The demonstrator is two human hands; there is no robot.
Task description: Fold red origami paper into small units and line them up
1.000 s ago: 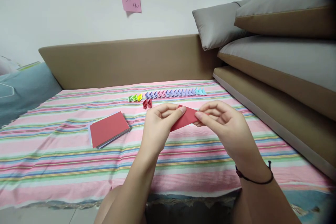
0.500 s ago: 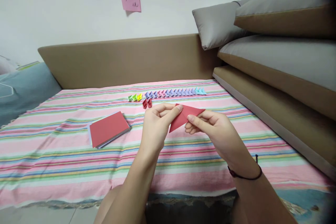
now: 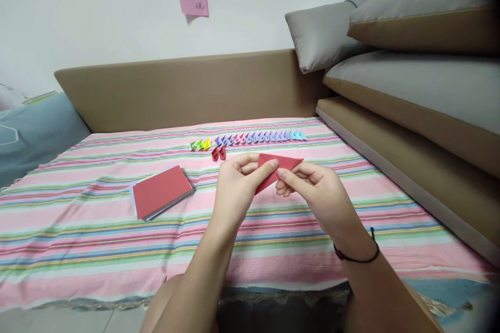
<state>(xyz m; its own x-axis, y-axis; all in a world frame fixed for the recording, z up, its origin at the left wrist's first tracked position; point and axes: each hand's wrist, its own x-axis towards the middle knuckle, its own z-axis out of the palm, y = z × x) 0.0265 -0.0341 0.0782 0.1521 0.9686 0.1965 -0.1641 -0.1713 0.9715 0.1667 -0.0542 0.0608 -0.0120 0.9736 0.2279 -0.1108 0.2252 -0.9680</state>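
A red sheet of paper (image 3: 279, 160), folded into a triangle, is held up above the striped cloth between both hands. My left hand (image 3: 242, 179) pinches it from the left, its thumb lying across the front face near the middle. From the right, my right hand (image 3: 308, 182) grips the paper with its thumb close to the left thumb tip, the fingers curled behind. Two small red folded paper pieces (image 3: 219, 153) stand just beyond my left hand. To the left lies a stack of paper (image 3: 163, 192) with a red sheet on top.
Behind the hands runs a row of small folded pieces (image 3: 261, 137) in purple, pink and blue, with green and yellow ones (image 3: 200, 144) at its left. Grey and brown cushions (image 3: 410, 88) pile up on the right. A brown backrest (image 3: 187, 91) borders the striped cloth (image 3: 97, 250).
My left thumb has slid to the right across the red paper, nearer the right thumb. The paper has tilted slightly, and less of its lower part shows.
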